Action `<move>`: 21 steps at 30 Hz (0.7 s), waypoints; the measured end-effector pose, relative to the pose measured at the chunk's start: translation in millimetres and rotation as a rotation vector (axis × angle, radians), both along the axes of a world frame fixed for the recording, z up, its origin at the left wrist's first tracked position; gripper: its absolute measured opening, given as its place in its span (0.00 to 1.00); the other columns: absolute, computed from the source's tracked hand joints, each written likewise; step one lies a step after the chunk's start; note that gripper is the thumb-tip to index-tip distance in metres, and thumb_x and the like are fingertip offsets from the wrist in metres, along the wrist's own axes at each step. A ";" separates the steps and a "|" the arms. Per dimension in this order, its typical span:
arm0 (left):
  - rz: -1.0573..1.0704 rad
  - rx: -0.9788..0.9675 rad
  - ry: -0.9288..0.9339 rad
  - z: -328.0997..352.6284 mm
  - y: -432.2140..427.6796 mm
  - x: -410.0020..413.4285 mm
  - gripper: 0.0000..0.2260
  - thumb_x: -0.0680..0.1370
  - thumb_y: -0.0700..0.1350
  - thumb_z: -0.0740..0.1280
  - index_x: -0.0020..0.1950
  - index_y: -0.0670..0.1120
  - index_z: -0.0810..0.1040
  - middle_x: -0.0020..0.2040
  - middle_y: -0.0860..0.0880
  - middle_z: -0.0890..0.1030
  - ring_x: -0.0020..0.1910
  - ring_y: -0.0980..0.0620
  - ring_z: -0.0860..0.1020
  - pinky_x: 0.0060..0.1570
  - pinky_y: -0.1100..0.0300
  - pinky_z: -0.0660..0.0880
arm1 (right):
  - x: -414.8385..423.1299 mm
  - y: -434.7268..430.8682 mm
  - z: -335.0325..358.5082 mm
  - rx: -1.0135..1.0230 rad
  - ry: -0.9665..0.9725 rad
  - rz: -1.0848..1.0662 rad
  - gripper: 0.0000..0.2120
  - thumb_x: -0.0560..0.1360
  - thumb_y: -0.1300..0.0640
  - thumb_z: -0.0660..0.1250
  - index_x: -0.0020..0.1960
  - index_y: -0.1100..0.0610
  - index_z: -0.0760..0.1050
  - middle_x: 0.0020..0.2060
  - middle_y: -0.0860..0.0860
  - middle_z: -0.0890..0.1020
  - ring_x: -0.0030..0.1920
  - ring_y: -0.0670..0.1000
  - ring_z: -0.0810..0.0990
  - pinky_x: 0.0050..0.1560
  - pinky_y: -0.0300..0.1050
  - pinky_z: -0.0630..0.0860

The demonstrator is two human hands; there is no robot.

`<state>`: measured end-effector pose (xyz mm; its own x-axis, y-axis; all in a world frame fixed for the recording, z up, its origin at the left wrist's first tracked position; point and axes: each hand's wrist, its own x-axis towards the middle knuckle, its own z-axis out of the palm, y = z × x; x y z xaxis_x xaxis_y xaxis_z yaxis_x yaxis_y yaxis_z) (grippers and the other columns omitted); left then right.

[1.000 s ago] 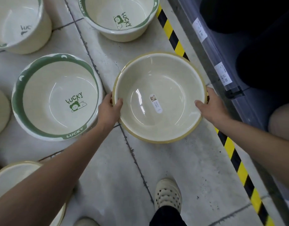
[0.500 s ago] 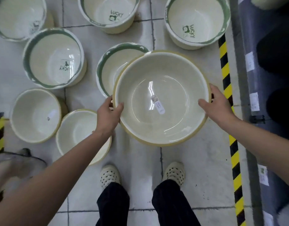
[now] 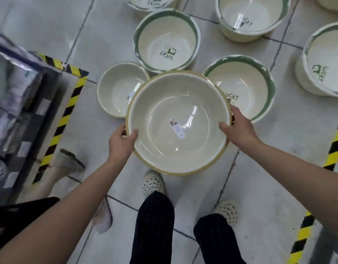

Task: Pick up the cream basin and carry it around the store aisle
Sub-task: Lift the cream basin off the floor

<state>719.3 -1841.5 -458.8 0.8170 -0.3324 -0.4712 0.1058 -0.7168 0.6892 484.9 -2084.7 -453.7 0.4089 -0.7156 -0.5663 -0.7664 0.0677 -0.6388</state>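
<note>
The cream basin point(image 3: 178, 103) with a tan rim and a small white label inside hangs level in front of me, above the tiled floor. My left hand point(image 3: 121, 141) grips its left rim, thumb hooked over the edge. My right hand point(image 3: 237, 128) grips the right rim the same way. The basin is empty and hides parts of the basins on the floor behind it.
Several cream and green-rimmed "LUCKY" basins point(image 3: 165, 40) stand on the floor ahead. A shelf unit point(image 3: 21, 103) edged by yellow-black floor tape point(image 3: 63, 121) is on my left, with another person's feet point(image 3: 69, 164) beside it. More tape point(image 3: 334, 149) runs on the right.
I have turned with the basin held in both hands: the floor basins now lie ahead and to the right, a shelf has come in on the left. My grip is unchanged.
</note>
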 end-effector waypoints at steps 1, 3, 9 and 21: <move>0.023 0.011 0.010 -4.5 12.7 6.4 0.08 0.80 0.44 0.70 0.59 0.53 0.79 0.44 0.52 0.81 0.41 0.54 0.80 0.43 0.59 0.78 | 12.0 9.1 -4.9 -0.002 0.014 0.023 0.27 0.81 0.57 0.68 0.78 0.50 0.68 0.53 0.48 0.79 0.55 0.54 0.78 0.55 0.46 0.73; 0.062 0.046 0.036 -17.3 35.4 16.4 0.09 0.80 0.44 0.70 0.61 0.51 0.80 0.44 0.52 0.81 0.40 0.55 0.80 0.39 0.64 0.77 | 32.0 26.2 -15.0 0.003 0.057 0.061 0.22 0.81 0.58 0.68 0.75 0.55 0.72 0.53 0.49 0.78 0.56 0.55 0.77 0.52 0.43 0.69; 0.208 0.128 0.137 -77.3 86.5 28.7 0.15 0.79 0.41 0.71 0.66 0.43 0.81 0.49 0.44 0.83 0.50 0.41 0.84 0.49 0.55 0.81 | 77.8 59.3 -68.9 0.038 0.180 0.174 0.18 0.80 0.60 0.70 0.68 0.61 0.77 0.59 0.60 0.84 0.54 0.57 0.80 0.55 0.49 0.75; 0.244 0.127 0.155 -176.7 79.9 41.8 0.10 0.78 0.41 0.70 0.59 0.42 0.84 0.50 0.42 0.85 0.52 0.40 0.84 0.57 0.46 0.81 | 106.7 63.1 -178.4 0.003 0.308 0.112 0.18 0.80 0.62 0.65 0.68 0.66 0.74 0.60 0.64 0.81 0.60 0.65 0.80 0.59 0.56 0.79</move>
<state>761.1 -1761.6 -635.4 0.7803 -0.0659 -0.6219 0.3823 -0.7368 0.5576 591.6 -2021.6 -632.1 0.2938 -0.6741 -0.6777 -0.9265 -0.0265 -0.3754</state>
